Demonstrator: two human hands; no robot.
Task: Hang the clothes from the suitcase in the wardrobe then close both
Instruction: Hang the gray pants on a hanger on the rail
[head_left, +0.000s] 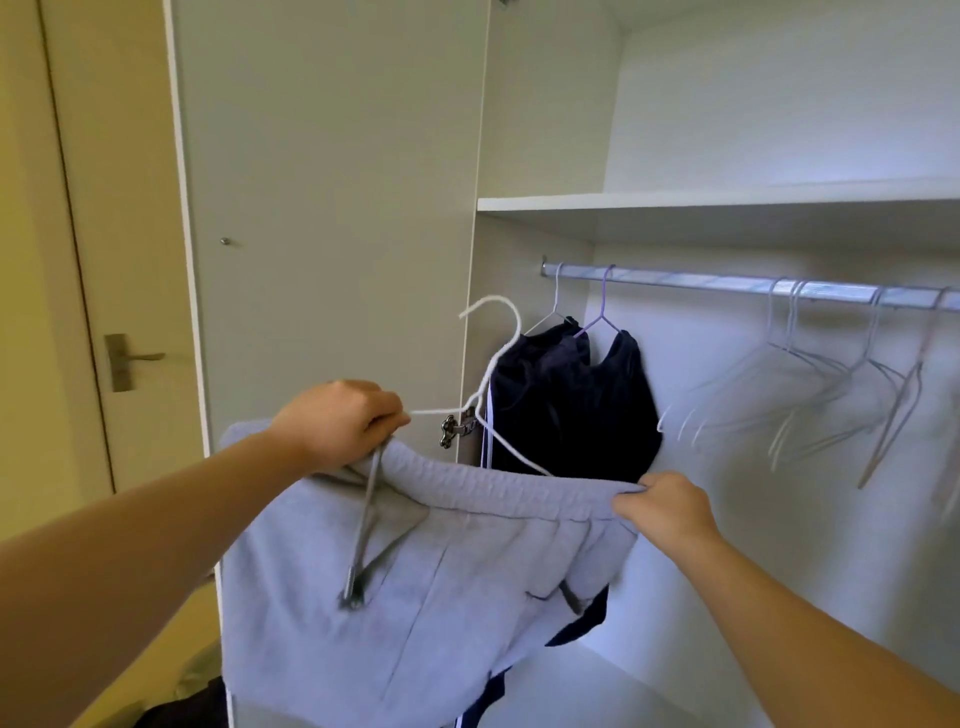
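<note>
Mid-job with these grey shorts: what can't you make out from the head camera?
- The suitcase: not in the head view.
- Lower part of the white hanger: head view, hidden behind the grey shorts and the left hand.
- The empty hangers at right: head view, blurred; number unclear.

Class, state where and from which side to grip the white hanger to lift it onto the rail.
Probably the twisted neck of the white hanger, just under its hook, from the left: it stands bare above the grey sweatpants, and dark clothes crowd its right.
</note>
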